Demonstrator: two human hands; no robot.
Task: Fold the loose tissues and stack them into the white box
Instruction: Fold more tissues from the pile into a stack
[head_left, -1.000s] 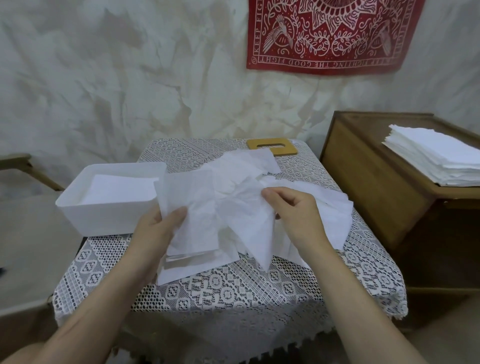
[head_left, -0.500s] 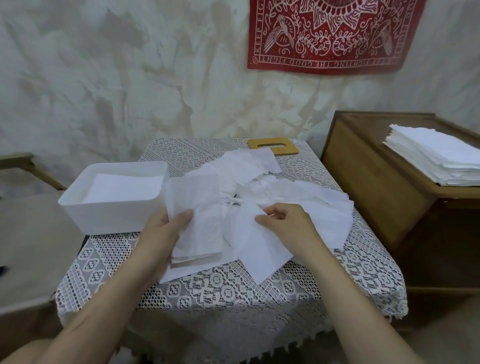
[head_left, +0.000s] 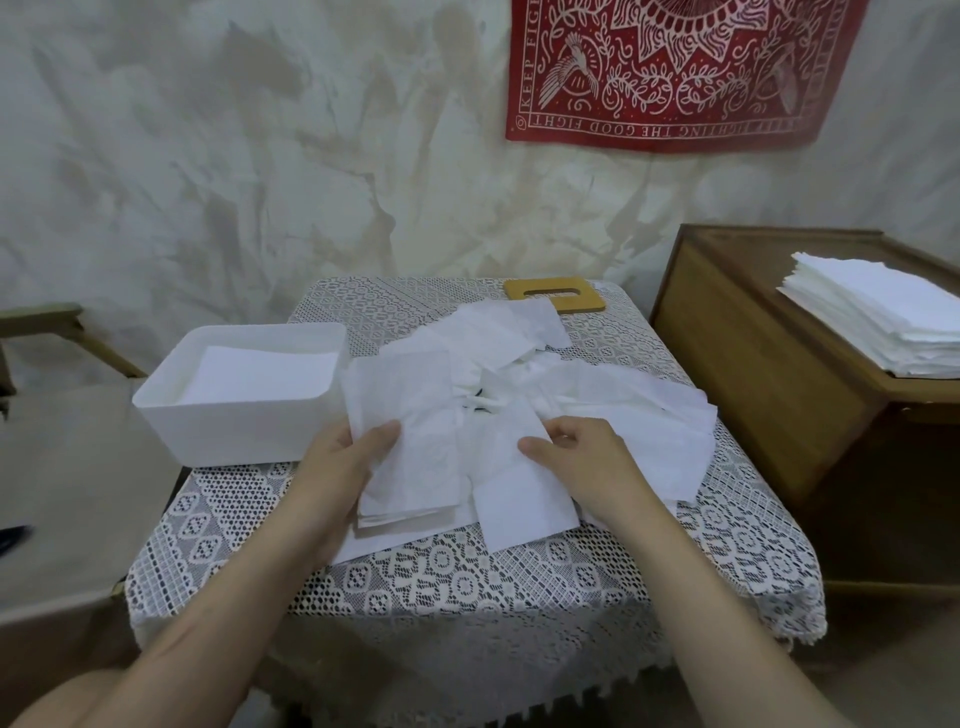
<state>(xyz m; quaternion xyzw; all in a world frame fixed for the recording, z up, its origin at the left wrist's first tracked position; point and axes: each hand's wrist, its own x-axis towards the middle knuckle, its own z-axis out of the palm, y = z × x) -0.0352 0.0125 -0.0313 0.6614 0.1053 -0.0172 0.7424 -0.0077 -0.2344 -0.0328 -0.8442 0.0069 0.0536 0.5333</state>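
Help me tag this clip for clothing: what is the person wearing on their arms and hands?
Nothing is worn that shows: the left hand and right hand are bare, with no gloves, rings, watch or bracelets, and both forearms are uncovered down to the picture's edge, no sleeves in view.

only text i can spot: the red wall hanging (head_left: 675, 73), border reads "keep fighting the good fight", upside down along the bottom.

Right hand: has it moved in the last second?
Yes: the right hand, pinching a white tissue, came down towards the person, away from the flat wooden slotted lid.
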